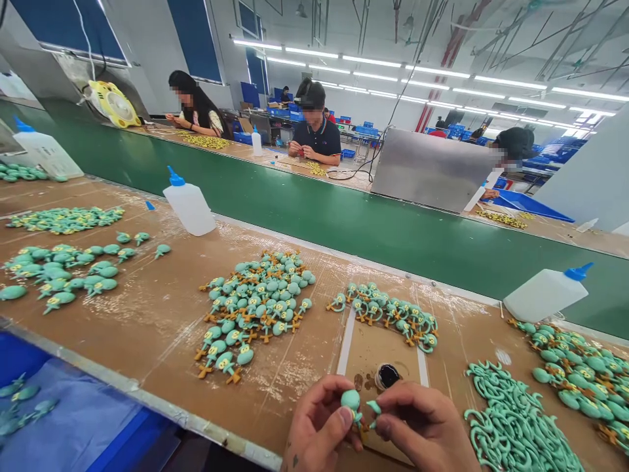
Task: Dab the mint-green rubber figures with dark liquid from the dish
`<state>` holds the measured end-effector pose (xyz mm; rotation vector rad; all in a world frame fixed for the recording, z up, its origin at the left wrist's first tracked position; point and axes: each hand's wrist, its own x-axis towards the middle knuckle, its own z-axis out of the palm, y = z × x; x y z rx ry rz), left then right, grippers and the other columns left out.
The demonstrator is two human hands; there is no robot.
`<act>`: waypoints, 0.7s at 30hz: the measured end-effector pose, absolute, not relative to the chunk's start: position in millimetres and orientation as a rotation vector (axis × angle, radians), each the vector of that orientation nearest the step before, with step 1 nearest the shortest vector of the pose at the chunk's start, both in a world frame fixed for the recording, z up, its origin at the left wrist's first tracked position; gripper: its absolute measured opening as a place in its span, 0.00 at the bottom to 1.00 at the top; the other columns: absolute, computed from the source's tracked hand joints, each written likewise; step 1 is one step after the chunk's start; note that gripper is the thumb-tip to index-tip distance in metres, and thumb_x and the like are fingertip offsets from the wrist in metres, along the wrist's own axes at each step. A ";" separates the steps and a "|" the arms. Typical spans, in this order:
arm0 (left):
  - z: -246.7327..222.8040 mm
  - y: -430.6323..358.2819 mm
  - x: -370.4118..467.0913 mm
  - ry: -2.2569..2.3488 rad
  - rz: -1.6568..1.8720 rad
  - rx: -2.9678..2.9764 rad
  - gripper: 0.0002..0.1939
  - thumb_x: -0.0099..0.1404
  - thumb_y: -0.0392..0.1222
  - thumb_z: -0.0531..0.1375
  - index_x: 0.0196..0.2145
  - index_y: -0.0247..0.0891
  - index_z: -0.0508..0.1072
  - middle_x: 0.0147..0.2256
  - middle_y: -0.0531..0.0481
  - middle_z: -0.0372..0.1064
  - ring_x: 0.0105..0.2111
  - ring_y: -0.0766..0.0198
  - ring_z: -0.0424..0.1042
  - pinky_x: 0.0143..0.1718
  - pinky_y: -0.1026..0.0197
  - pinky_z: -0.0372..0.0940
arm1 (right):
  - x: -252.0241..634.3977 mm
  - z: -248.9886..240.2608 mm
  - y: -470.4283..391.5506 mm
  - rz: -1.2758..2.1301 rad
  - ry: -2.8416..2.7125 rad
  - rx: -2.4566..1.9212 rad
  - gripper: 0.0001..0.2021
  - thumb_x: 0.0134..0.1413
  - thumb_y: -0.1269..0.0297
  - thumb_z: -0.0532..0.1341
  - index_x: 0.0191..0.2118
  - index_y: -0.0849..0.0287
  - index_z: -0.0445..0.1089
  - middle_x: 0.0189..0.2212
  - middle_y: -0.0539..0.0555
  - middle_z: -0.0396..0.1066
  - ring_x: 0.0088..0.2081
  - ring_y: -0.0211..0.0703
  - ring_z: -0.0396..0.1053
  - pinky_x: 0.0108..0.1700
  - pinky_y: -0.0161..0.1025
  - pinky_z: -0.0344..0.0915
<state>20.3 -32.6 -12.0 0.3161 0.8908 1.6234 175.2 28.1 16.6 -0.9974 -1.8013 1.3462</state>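
Down at 6 o'clock, the left hand (319, 426) pinches a teal figure head (350, 399) between thumb and fingers, while the right hand (422, 429) pinches a small teal piece (374, 407) right beside it. A little glue cap (388, 376) sits on the bench (157, 328) just past them at 12 o'clock, and a pile of teal arms (511, 419) lies at 3 o'clock.

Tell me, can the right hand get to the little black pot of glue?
Probably yes. The little black pot sits open just beyond the right hand, nothing between them, though its fingers already pinch a small teal piece.
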 end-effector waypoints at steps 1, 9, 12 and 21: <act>-11.7 -33.0 20.9 0.887 1.621 0.315 0.24 0.44 0.55 0.78 0.33 0.38 0.81 0.25 0.50 0.71 0.25 0.65 0.69 0.20 0.68 0.68 | 175.3 16.1 28.0 1.346 -1.807 -0.993 0.09 0.54 0.53 0.69 0.34 0.53 0.81 0.26 0.51 0.78 0.28 0.41 0.73 0.33 0.31 0.70; -4.0 -32.1 24.8 0.899 1.641 0.297 0.24 0.41 0.54 0.79 0.31 0.38 0.81 0.24 0.53 0.70 0.23 0.68 0.68 0.19 0.69 0.67 | 180.4 11.9 34.7 1.237 -2.000 -0.837 0.04 0.56 0.65 0.67 0.37 0.54 0.80 0.28 0.49 0.79 0.28 0.38 0.74 0.32 0.28 0.68; -2.7 -31.7 26.2 0.925 1.657 0.285 0.24 0.40 0.54 0.80 0.30 0.37 0.81 0.23 0.53 0.70 0.22 0.69 0.67 0.17 0.69 0.67 | 179.1 15.0 35.8 1.163 -2.040 -0.819 0.03 0.57 0.64 0.67 0.37 0.54 0.80 0.26 0.50 0.79 0.27 0.37 0.74 0.30 0.27 0.68; 3.8 -32.9 28.8 0.950 1.694 0.278 0.23 0.38 0.54 0.80 0.28 0.37 0.82 0.21 0.52 0.73 0.20 0.68 0.69 0.16 0.70 0.67 | 172.9 22.0 34.0 0.953 -2.067 -0.762 0.11 0.61 0.55 0.66 0.33 0.56 0.81 0.21 0.51 0.77 0.20 0.37 0.72 0.24 0.28 0.64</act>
